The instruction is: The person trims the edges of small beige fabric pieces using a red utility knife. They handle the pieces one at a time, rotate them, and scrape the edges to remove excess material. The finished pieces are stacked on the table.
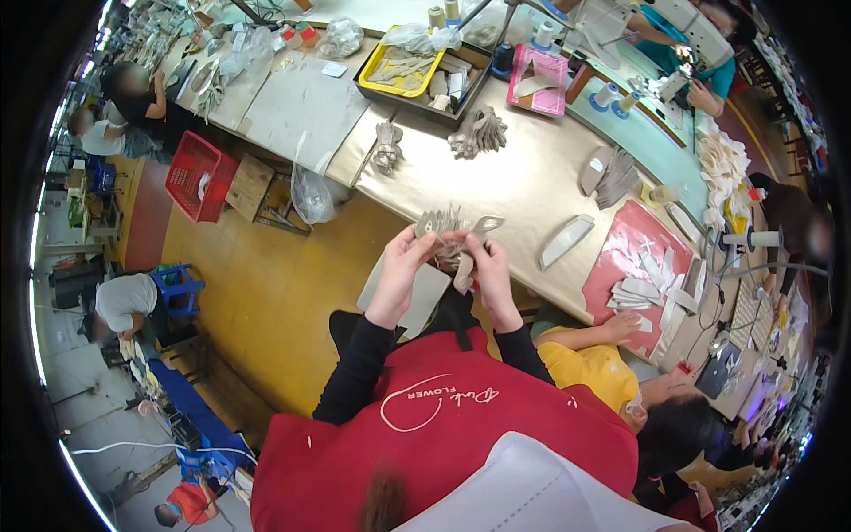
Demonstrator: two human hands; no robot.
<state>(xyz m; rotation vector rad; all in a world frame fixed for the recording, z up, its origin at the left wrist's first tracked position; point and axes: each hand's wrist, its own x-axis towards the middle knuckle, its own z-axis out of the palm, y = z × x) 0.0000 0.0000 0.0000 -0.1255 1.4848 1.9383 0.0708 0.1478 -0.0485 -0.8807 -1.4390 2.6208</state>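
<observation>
Above my lap, at the near edge of the table, I hold a bundle of grey-beige cut pieces [450,222] with small holes in some of them. My left hand [408,266] pinches the bundle's left side between thumb and fingers. On the other side, my right hand [487,273] is closed on pieces of the same bundle, and one piece hangs below its fingers. Similar bundles lie beyond on the table: a small bundle [387,148], a fanned bundle [479,133] and a darker stack [613,182] to the right. Behind my hands is a pale stool seat [409,294].
A black tray [368,84] holds a yellow basket [383,60], beside a pink tray [554,105]. Light pieces lie on a red sheet [612,239]. Close on my right sits a co-worker in yellow [585,368]; another works at a sewing machine [687,58]. A red crate [191,191] stands left.
</observation>
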